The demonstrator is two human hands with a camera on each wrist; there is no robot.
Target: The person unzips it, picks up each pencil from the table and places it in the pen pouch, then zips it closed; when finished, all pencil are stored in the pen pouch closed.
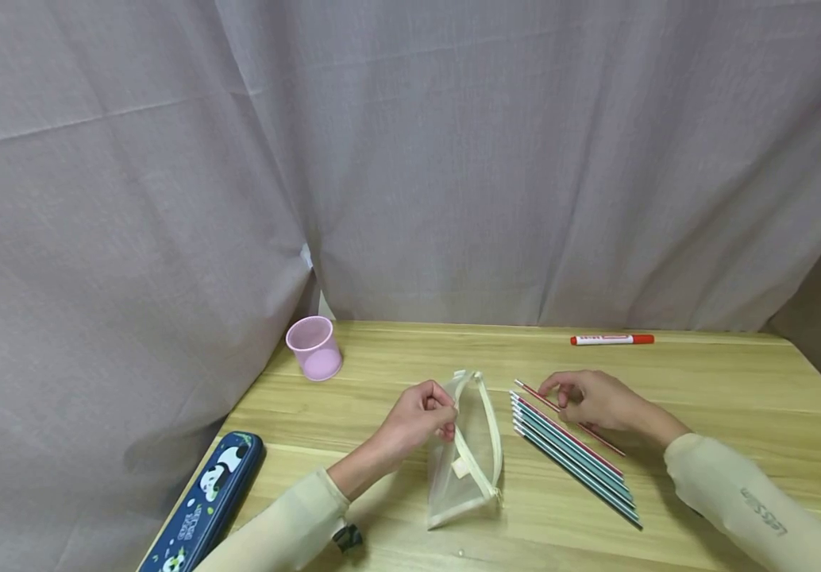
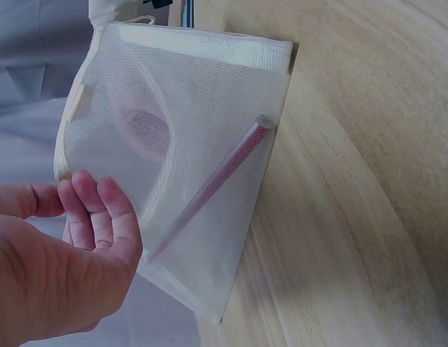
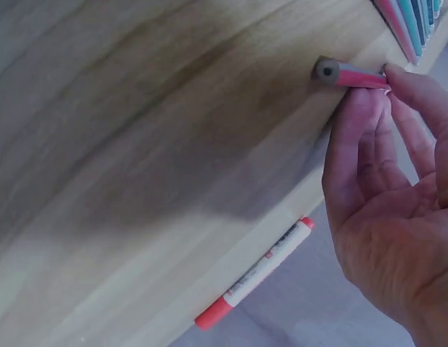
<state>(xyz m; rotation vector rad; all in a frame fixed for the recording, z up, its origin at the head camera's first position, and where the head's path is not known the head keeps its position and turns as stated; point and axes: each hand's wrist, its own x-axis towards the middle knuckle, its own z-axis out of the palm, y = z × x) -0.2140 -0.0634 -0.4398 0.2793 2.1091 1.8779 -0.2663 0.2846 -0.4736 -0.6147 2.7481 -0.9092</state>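
Note:
My left hand [image 1: 419,413] pinches the zippered rim of a translucent mesh zip pouch [image 1: 446,485], its mouth parted and facing up. Seen from the left wrist, the fingers [image 2: 101,210] are at the pouch's edge, and a red pencil [image 2: 217,177] shows through the mesh. To the right, my right hand [image 1: 599,399] holds a red pencil [image 1: 530,390] between thumb and fingertips, low over the table. The right wrist view shows that pencil's flat, unsharpened end. Beside it lies a slanting row of red and green pencils [image 1: 575,457], white tips toward the pouch.
A red and white marker [image 1: 610,340] lies near the table's back edge. At the back left stands a pink mesh pen cup [image 1: 316,353]. A dark blue panda pencil case [image 1: 203,500] lies at the left edge. Grey curtain [image 1: 418,175] hangs behind the wooden table [image 1: 739,397].

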